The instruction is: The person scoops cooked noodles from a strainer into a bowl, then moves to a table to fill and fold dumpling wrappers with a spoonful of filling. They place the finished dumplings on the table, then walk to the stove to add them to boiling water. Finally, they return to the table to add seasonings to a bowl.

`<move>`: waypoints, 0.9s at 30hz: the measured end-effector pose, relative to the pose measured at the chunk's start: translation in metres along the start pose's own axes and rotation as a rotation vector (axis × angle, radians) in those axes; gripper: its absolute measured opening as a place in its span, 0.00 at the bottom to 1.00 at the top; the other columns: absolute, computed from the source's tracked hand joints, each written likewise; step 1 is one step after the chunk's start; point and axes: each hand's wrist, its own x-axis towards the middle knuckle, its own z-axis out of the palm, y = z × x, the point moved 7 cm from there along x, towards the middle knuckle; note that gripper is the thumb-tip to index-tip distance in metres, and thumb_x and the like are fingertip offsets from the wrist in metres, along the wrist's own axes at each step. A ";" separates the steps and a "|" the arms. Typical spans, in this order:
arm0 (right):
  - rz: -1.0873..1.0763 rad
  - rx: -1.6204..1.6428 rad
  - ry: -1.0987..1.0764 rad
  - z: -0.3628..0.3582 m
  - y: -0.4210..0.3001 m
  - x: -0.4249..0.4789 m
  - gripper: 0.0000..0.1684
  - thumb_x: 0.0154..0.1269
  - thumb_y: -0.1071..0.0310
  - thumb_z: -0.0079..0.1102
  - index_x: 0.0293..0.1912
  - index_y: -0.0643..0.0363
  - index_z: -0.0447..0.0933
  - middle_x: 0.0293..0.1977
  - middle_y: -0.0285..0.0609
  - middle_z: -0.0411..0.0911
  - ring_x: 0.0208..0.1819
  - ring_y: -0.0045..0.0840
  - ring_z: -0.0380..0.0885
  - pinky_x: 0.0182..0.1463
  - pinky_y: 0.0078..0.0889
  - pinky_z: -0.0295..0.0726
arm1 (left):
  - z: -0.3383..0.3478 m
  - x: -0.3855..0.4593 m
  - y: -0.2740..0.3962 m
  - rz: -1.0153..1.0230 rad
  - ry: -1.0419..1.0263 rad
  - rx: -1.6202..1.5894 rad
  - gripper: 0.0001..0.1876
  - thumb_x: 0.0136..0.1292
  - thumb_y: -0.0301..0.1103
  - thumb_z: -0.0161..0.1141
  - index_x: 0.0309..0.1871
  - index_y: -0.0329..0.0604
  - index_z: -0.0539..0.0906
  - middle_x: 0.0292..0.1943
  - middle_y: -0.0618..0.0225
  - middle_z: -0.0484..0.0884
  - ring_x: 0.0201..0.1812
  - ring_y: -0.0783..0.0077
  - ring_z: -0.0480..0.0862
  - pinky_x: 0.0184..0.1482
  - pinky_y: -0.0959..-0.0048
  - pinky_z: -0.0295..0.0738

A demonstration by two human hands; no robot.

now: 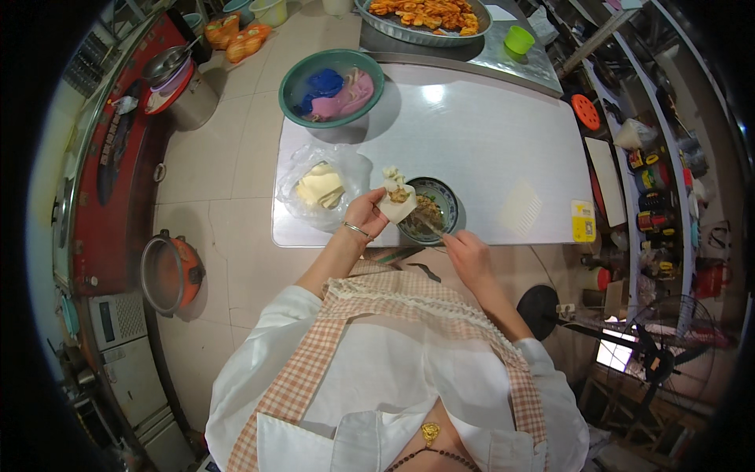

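Note:
My left hand (368, 213) holds a pale square dough wrapper (403, 213) on its palm and fingers. A dab of minced filling (399, 195) lies on the wrapper. In my right hand (468, 255) is the handle of a slim utensil (435, 229); its tip is in the filling and its exact kind cannot be made out. The patterned bowl (453, 207) with the mince (426, 210) stands at the table's near edge. Just behind my left fingers sit a few folded dumplings (393, 173). To their left, a stack of wrappers (320, 185) rests on a clear plastic bag (295, 162).
A green basin (285, 97) with blue and pink cloths in water stands on the white table (501, 135) at its far left. Behind it, a metal counter (513, 71) bears a round tray (377, 26) of orange food and a green cup (519, 40). A fan (655, 363) stands right.

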 end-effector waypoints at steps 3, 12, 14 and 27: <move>0.069 -0.077 -0.208 0.072 0.043 -0.020 0.08 0.49 0.73 0.56 0.34 0.60 0.74 0.25 0.41 0.69 0.27 0.35 0.70 0.31 0.33 0.72 | 0.017 -0.009 -0.002 -0.026 -0.050 -0.008 0.17 0.64 0.28 0.35 0.53 0.24 0.61 0.52 0.47 0.67 0.54 0.54 0.68 0.58 0.59 0.65; 0.493 1.059 0.079 0.041 0.010 0.023 0.22 0.49 0.80 0.56 0.48 0.64 0.71 0.43 0.45 0.71 0.43 0.22 0.72 0.44 0.23 0.71 | 0.034 -0.026 -0.012 -0.083 -0.223 -0.029 0.18 0.65 0.28 0.33 0.54 0.24 0.60 0.53 0.47 0.65 0.55 0.53 0.68 0.58 0.57 0.63; 0.408 1.221 0.127 0.039 0.008 0.029 0.21 0.50 0.82 0.56 0.47 0.65 0.71 0.43 0.43 0.71 0.43 0.21 0.71 0.45 0.23 0.71 | 0.038 -0.028 -0.015 -0.107 -0.225 -0.031 0.18 0.65 0.28 0.33 0.54 0.25 0.60 0.53 0.47 0.65 0.55 0.53 0.68 0.58 0.57 0.64; 0.882 1.542 0.118 0.080 0.035 0.008 0.06 0.57 0.72 0.55 0.34 0.65 0.75 0.26 0.34 0.72 0.27 0.14 0.68 0.31 0.14 0.66 | 0.020 -0.028 -0.027 -0.147 -0.150 0.153 0.18 0.64 0.32 0.39 0.52 0.27 0.64 0.48 0.48 0.70 0.48 0.55 0.74 0.53 0.62 0.70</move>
